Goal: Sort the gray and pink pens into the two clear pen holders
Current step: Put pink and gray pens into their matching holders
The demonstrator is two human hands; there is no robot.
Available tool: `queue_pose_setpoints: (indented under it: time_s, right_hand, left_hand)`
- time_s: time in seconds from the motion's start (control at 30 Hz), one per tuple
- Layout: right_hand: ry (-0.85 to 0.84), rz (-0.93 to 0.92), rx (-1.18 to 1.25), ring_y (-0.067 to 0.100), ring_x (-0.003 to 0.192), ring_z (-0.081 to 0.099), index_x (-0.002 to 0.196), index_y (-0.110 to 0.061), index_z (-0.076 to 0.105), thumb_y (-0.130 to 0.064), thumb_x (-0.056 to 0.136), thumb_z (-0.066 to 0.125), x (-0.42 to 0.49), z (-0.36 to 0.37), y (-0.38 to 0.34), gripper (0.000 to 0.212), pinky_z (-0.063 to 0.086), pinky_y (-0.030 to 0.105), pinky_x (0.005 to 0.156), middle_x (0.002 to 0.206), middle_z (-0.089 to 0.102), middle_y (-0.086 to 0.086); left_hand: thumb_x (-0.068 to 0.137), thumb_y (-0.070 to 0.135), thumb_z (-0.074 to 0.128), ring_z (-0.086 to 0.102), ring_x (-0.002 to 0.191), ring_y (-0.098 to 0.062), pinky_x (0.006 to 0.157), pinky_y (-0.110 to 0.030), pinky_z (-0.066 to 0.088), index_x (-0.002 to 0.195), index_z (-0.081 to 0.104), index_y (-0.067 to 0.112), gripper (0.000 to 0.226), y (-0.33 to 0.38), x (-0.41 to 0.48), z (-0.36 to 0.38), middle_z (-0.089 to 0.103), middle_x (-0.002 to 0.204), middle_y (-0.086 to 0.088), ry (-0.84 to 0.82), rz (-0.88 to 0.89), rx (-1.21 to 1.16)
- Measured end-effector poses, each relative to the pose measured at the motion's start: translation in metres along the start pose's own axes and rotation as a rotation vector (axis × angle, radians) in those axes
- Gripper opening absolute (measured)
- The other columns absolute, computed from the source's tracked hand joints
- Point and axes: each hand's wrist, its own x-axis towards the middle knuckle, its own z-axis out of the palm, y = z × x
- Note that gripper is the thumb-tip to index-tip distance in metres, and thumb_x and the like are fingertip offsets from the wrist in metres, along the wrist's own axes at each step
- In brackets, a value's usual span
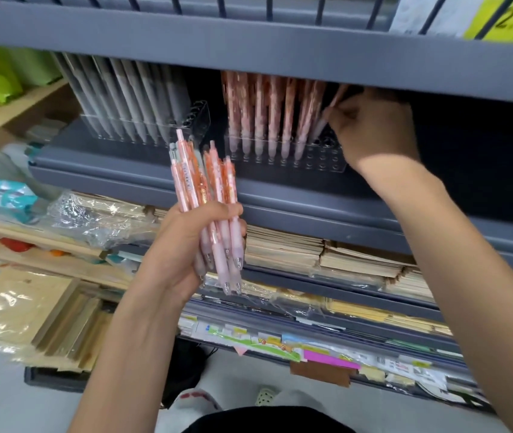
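A slim pink plastic pen [323, 121], pinched in the right grip [377, 129], is tilted tip-down over the clear plastic pen holder's [327, 166] vacant right-end holes

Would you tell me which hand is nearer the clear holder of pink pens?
Right. The right hand pinches a pink pen at the right end of the holder; the left hand is lower and in front, gripping a bundle of pens.
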Motion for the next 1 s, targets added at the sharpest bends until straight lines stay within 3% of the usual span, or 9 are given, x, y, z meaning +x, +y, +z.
queue_pose_setpoints:
  time_s: [0.1,0.3,0.53,0.7,0.77,0.83,0.9,0.97,1.0]
  right_hand:
    - [-0.043,-0.024,-0.060,0.033,0.104,0.059,0.095,-0.007,0.072,-0.033,0.096,0.056,0.002,0.001,-0.003,0.031,0.044,0.030,0.091,0.109,0.069,0.009]
    - [-0.123,0.003,-0.129,0.033,0.110,0.059,0.117,-0.009,0.058,-0.031,0.098,0.053,0.004,-0.003,-0.010,0.030,0.045,0.032,0.091,0.121,0.064,0.013]
    - [-0.118,0.031,-0.251,0.037,0.109,0.057,0.114,-0.009,0.056,-0.022,0.099,0.048,0.002,0.000,-0.026,0.022,0.043,0.035,0.086,0.120,0.059,0.019]
    - [-0.144,0.071,-0.192,0.033,0.106,0.060,0.111,-0.009,0.061,-0.022,0.097,0.050,0.005,0.000,-0.028,0.022,0.044,0.031,0.086,0.115,0.065,0.014]
    - [-0.159,0.117,-0.143,0.028,0.106,0.062,0.109,-0.011,0.065,-0.026,0.094,0.055,0.002,-0.005,-0.023,0.023,0.047,0.028,0.089,0.110,0.070,0.008]
    - [-0.066,0.174,-0.064,0.024,0.106,0.064,0.106,-0.018,0.069,-0.030,0.092,0.060,-0.011,-0.010,-0.022,0.021,0.048,0.030,0.096,0.107,0.073,0.001]
    - [-0.003,0.257,0.280,0.023,0.085,0.070,0.088,-0.019,0.070,-0.027,0.090,0.062,-0.039,-0.016,-0.031,0.011,0.056,0.037,0.078,0.086,0.075,0.001]
    - [-0.167,0.328,0.638,0.018,0.059,0.069,0.075,-0.017,0.068,-0.028,0.088,0.068,-0.080,-0.019,-0.051,0.017,0.053,0.031,0.054,0.067,0.072,0.003]
    - [-0.299,0.332,0.700,0.017,0.056,0.069,0.075,-0.016,0.068,-0.033,0.085,0.071,-0.098,-0.016,-0.060,0.020,0.052,0.027,0.051,0.065,0.072,0.003]
  left_hand:
    - [0.063,0.009,0.080,0.068,0.060,-0.016,0.053,-0.025,0.055,0.118,0.060,-0.005,0.060,0.000,0.001,0.001,0.071,0.074,-0.008,0.014,-0.002,-0.004]
    - [0.066,0.013,0.075,0.068,0.063,-0.016,0.054,-0.024,0.055,0.100,0.067,-0.001,0.038,0.006,0.008,-0.002,0.069,0.073,-0.007,-0.007,-0.004,0.015]
    - [0.068,0.012,0.072,0.067,0.062,-0.016,0.052,-0.024,0.054,0.096,0.067,-0.001,0.031,0.021,0.009,-0.012,0.068,0.074,-0.008,-0.055,-0.024,0.057]
    - [0.068,0.013,0.073,0.067,0.061,-0.016,0.053,-0.023,0.054,0.099,0.067,-0.001,0.034,0.026,0.009,-0.018,0.067,0.071,-0.007,-0.060,-0.035,0.084]
    - [0.068,0.012,0.075,0.067,0.061,-0.015,0.053,-0.022,0.053,0.102,0.066,-0.002,0.038,0.027,0.009,-0.018,0.068,0.070,-0.007,-0.055,-0.041,0.080]
    - [0.072,0.011,0.076,0.066,0.060,-0.015,0.052,-0.021,0.052,0.103,0.065,-0.001,0.035,0.029,0.010,-0.018,0.068,0.069,-0.006,-0.046,-0.041,0.077]
    - [0.078,0.010,0.071,0.065,0.059,-0.016,0.051,-0.022,0.052,0.102,0.064,0.000,0.027,0.029,0.012,-0.018,0.067,0.067,-0.006,-0.027,-0.034,0.079]
    - [0.081,0.009,0.070,0.064,0.059,-0.017,0.051,-0.023,0.052,0.101,0.065,0.001,0.022,0.027,0.015,-0.016,0.066,0.067,-0.007,0.009,-0.025,0.106]
    - [0.082,0.009,0.070,0.063,0.059,-0.019,0.053,-0.026,0.053,0.101,0.065,0.000,0.022,0.026,0.016,-0.014,0.065,0.067,-0.008,0.029,-0.019,0.119]
